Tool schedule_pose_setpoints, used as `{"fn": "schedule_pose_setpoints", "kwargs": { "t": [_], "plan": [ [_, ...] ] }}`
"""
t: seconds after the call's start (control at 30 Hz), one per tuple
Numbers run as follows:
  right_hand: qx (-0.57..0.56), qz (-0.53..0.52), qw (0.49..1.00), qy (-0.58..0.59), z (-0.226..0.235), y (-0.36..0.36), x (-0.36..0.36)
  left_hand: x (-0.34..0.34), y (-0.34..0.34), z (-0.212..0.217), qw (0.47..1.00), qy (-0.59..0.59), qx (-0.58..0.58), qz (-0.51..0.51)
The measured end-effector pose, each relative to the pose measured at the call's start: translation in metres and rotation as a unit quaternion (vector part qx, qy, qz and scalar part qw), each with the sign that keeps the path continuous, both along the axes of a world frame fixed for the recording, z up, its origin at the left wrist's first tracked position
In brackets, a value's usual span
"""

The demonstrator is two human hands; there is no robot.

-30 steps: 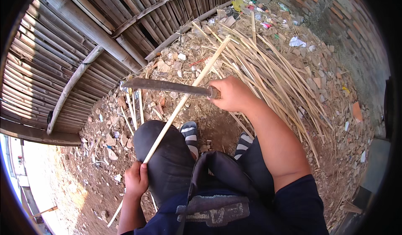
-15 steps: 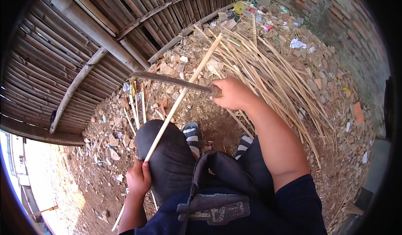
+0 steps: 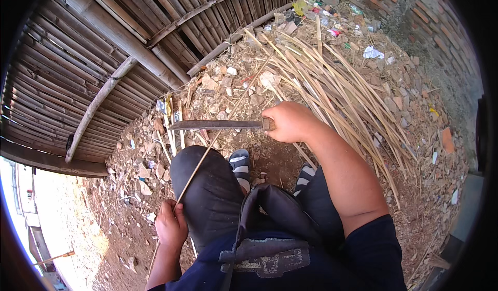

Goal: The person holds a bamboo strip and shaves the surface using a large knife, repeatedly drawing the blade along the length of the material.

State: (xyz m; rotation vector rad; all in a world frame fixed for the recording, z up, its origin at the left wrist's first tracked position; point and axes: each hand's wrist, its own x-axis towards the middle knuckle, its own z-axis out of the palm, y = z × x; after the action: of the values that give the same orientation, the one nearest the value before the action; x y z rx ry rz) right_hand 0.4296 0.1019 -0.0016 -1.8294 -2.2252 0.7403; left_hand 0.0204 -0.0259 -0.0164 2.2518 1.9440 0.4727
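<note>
Two hands closed: my left hand (image 3: 171,227) grips the bamboo strip (image 3: 220,125) — it runs toward one o'clock. My right hand (image 3: 290,121) clasps the knife (image 3: 218,125) — blade crossing it, pointing nine o'clock.

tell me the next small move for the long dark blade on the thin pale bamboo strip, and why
Probably draw the long dark blade along the thin pale bamboo strip, away from the body. The right hand holds it flat across the strip, which the left hand grips over the knee.
</note>
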Motion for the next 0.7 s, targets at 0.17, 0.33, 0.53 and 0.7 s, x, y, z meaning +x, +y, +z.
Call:
{"fn": "schedule_pose_setpoints", "kwargs": {
  "t": [0.17,0.33,0.53,0.7],
  "plan": [
    [-0.011,0.001,0.999,-0.032,0.002,0.006,-0.007,0.005,-0.001,0.005,0.998,-0.039,-0.053,-0.007],
    [-0.003,0.005,1.0,0.014,0.0,0.002,-0.016,-0.007,0.01,0.012,0.989,-0.044,-0.134,-0.042],
    [0.026,-0.033,0.998,0.049,-0.011,0.007,-0.018,-0.007,0.008,0.003,0.991,-0.025,-0.123,-0.042],
    [0.015,-0.029,0.998,0.053,-0.023,0.015,-0.035,-0.005,0.007,-0.003,0.995,0.008,-0.098,-0.01]
  ]
}}
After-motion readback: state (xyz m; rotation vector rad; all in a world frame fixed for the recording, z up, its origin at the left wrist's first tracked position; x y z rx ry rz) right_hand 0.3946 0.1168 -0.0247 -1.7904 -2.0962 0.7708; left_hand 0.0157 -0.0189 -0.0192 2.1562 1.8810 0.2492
